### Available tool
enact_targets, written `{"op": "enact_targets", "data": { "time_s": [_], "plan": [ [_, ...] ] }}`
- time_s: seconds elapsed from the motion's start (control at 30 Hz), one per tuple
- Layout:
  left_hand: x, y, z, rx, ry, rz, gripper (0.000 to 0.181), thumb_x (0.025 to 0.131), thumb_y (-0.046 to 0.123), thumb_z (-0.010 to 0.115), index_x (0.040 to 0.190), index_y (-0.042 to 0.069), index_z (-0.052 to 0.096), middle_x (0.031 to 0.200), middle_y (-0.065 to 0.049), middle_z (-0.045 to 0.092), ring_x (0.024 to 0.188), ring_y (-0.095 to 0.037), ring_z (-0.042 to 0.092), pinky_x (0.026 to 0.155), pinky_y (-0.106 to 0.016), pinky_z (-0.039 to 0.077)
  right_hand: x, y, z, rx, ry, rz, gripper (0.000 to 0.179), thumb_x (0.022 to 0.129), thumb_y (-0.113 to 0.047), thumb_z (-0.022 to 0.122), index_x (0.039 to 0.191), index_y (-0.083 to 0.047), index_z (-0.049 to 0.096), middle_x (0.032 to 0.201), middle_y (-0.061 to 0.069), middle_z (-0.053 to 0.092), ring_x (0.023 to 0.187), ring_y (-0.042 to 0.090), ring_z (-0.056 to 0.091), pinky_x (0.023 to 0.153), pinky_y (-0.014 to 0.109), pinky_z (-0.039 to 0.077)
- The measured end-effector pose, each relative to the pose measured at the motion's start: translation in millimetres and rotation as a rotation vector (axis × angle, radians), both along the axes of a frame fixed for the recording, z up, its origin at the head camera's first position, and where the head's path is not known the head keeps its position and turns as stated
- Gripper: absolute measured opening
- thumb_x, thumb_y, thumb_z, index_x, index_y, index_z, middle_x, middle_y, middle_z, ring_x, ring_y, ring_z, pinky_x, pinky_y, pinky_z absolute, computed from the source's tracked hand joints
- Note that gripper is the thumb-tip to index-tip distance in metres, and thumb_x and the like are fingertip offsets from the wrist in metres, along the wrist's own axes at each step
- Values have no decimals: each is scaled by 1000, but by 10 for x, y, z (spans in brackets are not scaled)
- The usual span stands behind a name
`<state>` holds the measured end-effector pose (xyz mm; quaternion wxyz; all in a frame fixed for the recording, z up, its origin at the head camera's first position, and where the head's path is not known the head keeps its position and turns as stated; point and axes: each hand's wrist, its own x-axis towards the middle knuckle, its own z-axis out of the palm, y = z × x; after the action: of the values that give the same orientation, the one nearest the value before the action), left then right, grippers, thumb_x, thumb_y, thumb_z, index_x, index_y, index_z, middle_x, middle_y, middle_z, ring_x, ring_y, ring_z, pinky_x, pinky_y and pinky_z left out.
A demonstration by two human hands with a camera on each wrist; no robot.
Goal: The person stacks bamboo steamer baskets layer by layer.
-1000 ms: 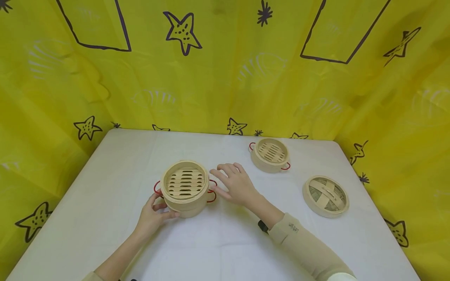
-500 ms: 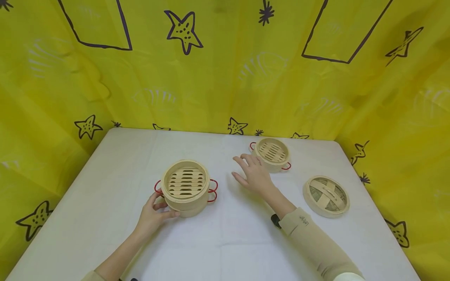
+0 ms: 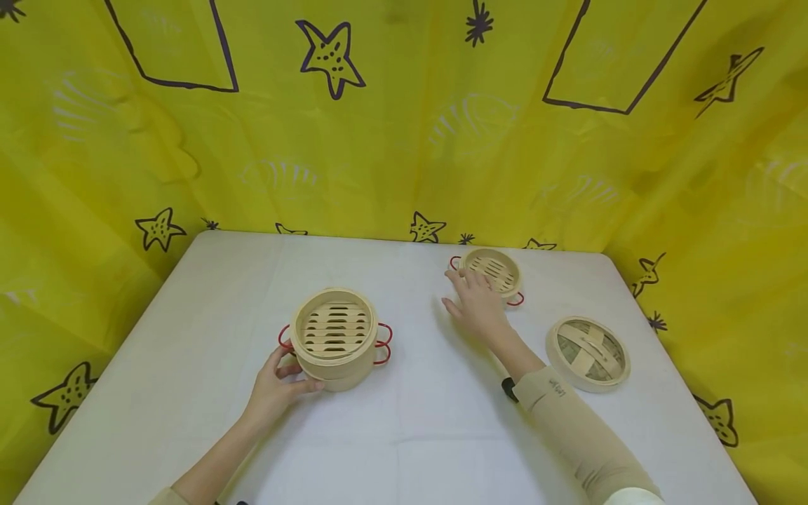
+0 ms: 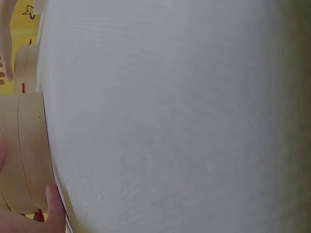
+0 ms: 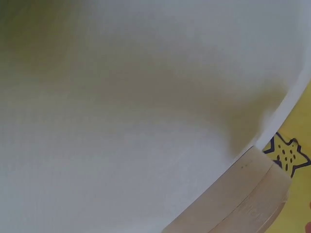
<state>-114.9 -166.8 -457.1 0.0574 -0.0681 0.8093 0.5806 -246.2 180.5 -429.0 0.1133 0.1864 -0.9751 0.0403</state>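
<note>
Two bamboo steamer baskets stand as a stack (image 3: 346, 375) left of centre in the head view, red loop handles at their sides. My left hand (image 3: 275, 386) grips the stack's left side, thumb on the front of the lower wall. The left wrist view shows the stack's wall (image 4: 31, 145) close up, with the thumb (image 4: 56, 204) against it. My right hand (image 3: 481, 306), fingers loosely spread, is over the near left part of another bamboo steamer basket (image 3: 499, 265) at the back. Whether it touches that basket, I cannot tell. The right wrist view shows this basket's wall (image 5: 238, 199).
A round woven bamboo lid (image 3: 588, 353) lies right of my right forearm. Everything stands on a white-covered table (image 3: 404, 435). A yellow curtain (image 3: 391, 140) with starfish drawings hangs behind the table and along both sides.
My right hand has moved away from the stack, rightward and back to the far steamer basket. My left hand keeps its grip and the stack stays in place.
</note>
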Motion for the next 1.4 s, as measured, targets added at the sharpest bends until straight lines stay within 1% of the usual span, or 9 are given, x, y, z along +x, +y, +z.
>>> {"op": "enact_targets", "data": {
  "time_s": [0.1, 0.23, 0.37, 0.5, 0.63, 0.8, 1.0, 1.2, 1.4],
  "plan": [
    [-4, 0, -6, 2, -2, 3, 87, 67, 15, 81, 138, 11, 31, 133, -12, 38, 108, -28, 49, 72, -23, 45, -24, 58, 0, 17, -22, -30, 53, 89, -38, 54, 134, -14, 39, 125, 13, 45, 118, 32, 39, 100, 52, 26],
    [-6, -1, -2, 4, -6, 5, 87, 67, 15, 81, 138, 10, 31, 132, -13, 38, 109, -29, 48, 71, -22, 45, -40, 128, 11, 23, -50, -56, 55, 89, -35, 57, 134, -12, 37, 125, 16, 44, 118, 34, 39, 100, 52, 26],
    [-7, 2, 1, 7, -10, 10, 87, 67, 14, 81, 138, 10, 31, 131, -14, 40, 108, -30, 48, 70, -23, 46, -62, 187, -3, 75, -60, -78, 54, 89, -35, 56, 133, -11, 37, 125, 17, 43, 117, 36, 39, 98, 51, 27],
    [-9, 3, -10, 8, -11, 10, 87, 66, 14, 82, 138, 11, 32, 131, -13, 40, 108, -30, 49, 72, -24, 45, -70, 239, -22, 122, -63, -94, 55, 89, -35, 56, 133, -8, 38, 125, 19, 44, 115, 37, 41, 96, 51, 28],
    [-11, 3, -22, 9, -11, 8, 87, 66, 15, 82, 138, 11, 32, 130, -13, 41, 108, -29, 49, 75, -26, 45, -62, 275, -25, 121, -71, -100, 54, 88, -32, 57, 133, -7, 39, 122, 21, 45, 112, 39, 42, 94, 51, 29],
    [-13, 1, -23, 14, -7, 8, 87, 66, 15, 82, 137, 11, 33, 128, -13, 43, 107, -29, 50, 75, -25, 45, -63, 308, -13, 121, -85, -112, 51, 88, -30, 57, 130, -8, 40, 121, 22, 46, 113, 40, 42, 95, 52, 29],
    [-14, 1, -24, 40, -13, 15, 85, 65, 13, 82, 136, 12, 34, 126, -14, 44, 108, -29, 50, 72, -24, 46, -63, 331, -7, 142, -105, -132, 50, 88, -30, 56, 130, -7, 40, 120, 21, 47, 114, 39, 41, 96, 52, 30],
    [-6, 5, -14, 69, -16, 14, 83, 66, 13, 81, 135, 14, 35, 123, -15, 47, 108, -28, 50, 70, -23, 47, -62, 344, -10, 141, -117, -136, 51, 88, -28, 57, 131, -6, 39, 122, 23, 46, 116, 39, 40, 96, 54, 29],
    [-4, 7, -9, 80, -18, 14, 83, 67, 13, 81, 135, 14, 35, 124, -14, 47, 108, -28, 50, 70, -23, 47, -72, 347, -14, 151, -132, -144, 47, 90, -24, 52, 132, -7, 38, 124, 24, 44, 117, 41, 38, 95, 55, 28]
  ]
}}
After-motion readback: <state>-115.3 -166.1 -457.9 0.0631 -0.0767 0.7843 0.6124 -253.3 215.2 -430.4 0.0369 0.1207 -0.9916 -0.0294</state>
